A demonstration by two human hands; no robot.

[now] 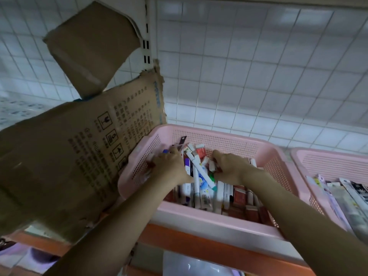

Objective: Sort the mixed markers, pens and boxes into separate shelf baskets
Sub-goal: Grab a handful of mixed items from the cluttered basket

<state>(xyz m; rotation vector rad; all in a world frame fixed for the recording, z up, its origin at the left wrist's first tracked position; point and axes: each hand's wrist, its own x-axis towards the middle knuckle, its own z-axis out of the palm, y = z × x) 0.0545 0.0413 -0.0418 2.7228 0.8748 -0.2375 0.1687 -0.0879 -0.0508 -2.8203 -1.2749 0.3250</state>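
A pink perforated basket (pixel 223 136) on the shelf holds a mixed heap of markers, pens and small boxes. My left hand (pixel 169 166) reaches into its left side with fingers curled round several pens, a blue cap showing at the fingertips. My right hand (pixel 229 166) is in the middle of the basket, pinching a small white and red item. A white marker with a teal cap (pixel 201 170) lies slantwise between the hands. Small red-brown boxes (pixel 241 196) line the near side.
A torn cardboard box (pixel 65 156) stands against the basket's left side. A second pink basket (pixel 330 162) at the right holds long packaged items. A white wire grid backs the shelf. The orange shelf edge (pixel 199 242) runs below the baskets.
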